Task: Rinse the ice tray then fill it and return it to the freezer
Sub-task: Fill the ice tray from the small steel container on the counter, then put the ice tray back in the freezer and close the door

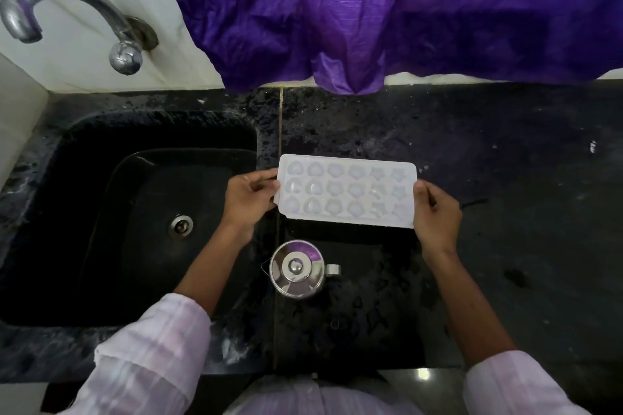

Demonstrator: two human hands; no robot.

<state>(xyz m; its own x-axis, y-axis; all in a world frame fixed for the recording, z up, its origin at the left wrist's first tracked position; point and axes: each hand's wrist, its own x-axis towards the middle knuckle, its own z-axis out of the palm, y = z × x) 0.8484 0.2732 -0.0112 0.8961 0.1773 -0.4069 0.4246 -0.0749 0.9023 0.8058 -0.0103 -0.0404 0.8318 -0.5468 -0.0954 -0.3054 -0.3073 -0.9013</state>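
A white plastic ice tray (347, 190) with heart, flower and star shaped cells is held level above the dark counter, just right of the sink. My left hand (249, 197) grips its left short end, thumb on top. My right hand (436, 212) grips its right short end. The cells look pale; whether they hold water I cannot tell.
A black sink (101, 219) with a metal drain (181, 226) lies to the left, under a chrome tap (77, 17) on the white wall. A lidded steel jug (297, 269) stands on the black counter (505, 212) just below the tray. A purple cloth (387, 10) hangs behind.
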